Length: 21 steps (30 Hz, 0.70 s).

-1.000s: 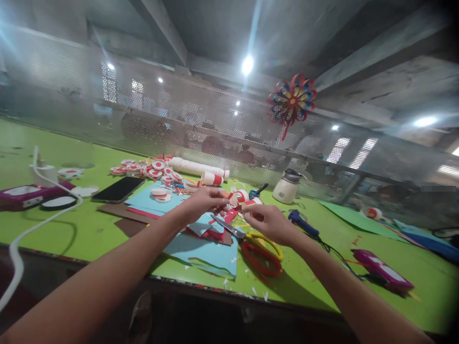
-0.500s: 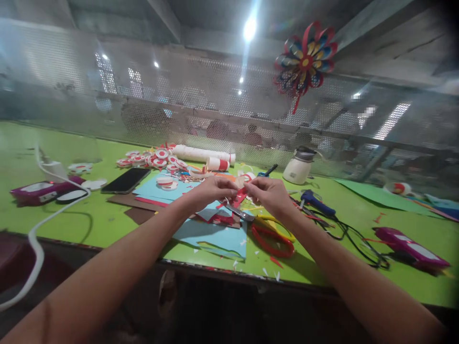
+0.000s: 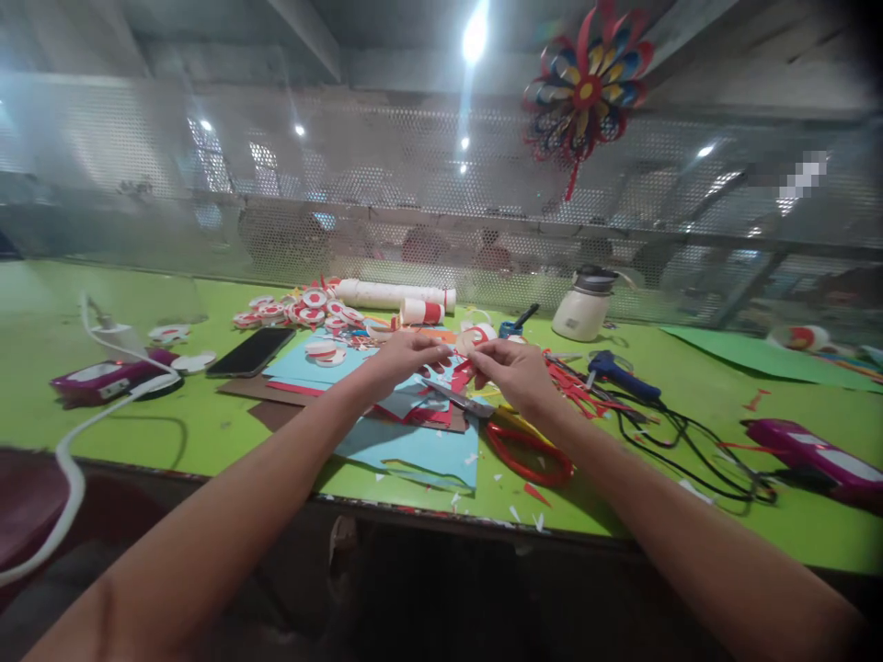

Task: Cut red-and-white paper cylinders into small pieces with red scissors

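My right hand (image 3: pixel 514 370) pinches a small piece of red paper (image 3: pixel 461 375) between thumb and fingertips. Just to its left, my left hand (image 3: pixel 408 360) hovers with thumb and fingers apart, nothing visible between them. Below both hands lie scissors (image 3: pixel 475 405) with one red and one yellow handle, blades pointing left. Under the scissors are light blue paper sheets (image 3: pixel 414 452) with red and brown sheets stacked among them. A round pale disc (image 3: pixel 469 342) shows behind my right fingertips, partly hidden.
Red-and-white paper discs (image 3: pixel 314 308) are heaped at the back left beside a white roll (image 3: pixel 393 294). A phone (image 3: pixel 250 352) lies left. At right are a blue glue gun (image 3: pixel 624 375), black cables (image 3: pixel 680 450), a purple device (image 3: pixel 814 452) and a white jug (image 3: pixel 585 308).
My left hand has drawn away from the red paper and its fingers have parted. My right hand keeps the paper. The view has shifted slightly.
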Each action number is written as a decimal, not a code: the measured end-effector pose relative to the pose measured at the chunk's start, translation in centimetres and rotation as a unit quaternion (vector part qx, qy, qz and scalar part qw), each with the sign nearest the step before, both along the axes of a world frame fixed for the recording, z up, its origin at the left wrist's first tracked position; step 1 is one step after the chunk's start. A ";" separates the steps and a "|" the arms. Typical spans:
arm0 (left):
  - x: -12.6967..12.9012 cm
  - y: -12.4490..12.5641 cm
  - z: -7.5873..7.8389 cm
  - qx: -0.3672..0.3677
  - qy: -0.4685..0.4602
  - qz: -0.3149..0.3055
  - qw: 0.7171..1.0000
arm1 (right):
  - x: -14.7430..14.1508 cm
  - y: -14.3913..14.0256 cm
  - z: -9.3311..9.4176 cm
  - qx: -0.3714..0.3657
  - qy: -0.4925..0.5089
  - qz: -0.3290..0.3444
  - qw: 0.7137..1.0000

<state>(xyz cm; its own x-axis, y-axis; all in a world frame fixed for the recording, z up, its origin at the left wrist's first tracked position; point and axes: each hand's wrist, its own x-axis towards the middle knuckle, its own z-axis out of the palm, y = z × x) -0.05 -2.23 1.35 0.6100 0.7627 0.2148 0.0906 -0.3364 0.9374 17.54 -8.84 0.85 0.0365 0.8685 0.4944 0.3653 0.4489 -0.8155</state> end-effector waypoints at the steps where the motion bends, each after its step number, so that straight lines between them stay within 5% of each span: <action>1: 0.2 -0.1 -0.1 0.004 0.014 -0.028 1.000 | 0.0 0.1 -0.1 -0.002 -0.004 0.009 1.000; 4: 0.6 -0.4 -0.1 0.026 0.044 -0.073 0.996 | -0.1 0.6 -0.5 -0.009 -0.005 0.028 1.000; 9: 0.8 -0.2 0.9 0.077 0.092 -0.039 0.992 | -0.1 1.1 -0.9 -0.006 -0.020 0.021 1.000; 14: 0.3 1.8 2.2 0.102 0.117 0.078 0.985 | 0.6 1.0 -1.1 0.002 -0.250 -0.090 0.964; 21: -0.3 4.9 0.0 0.065 0.179 0.134 0.973 | 1.3 -0.3 -1.2 -0.040 -0.393 -0.087 0.914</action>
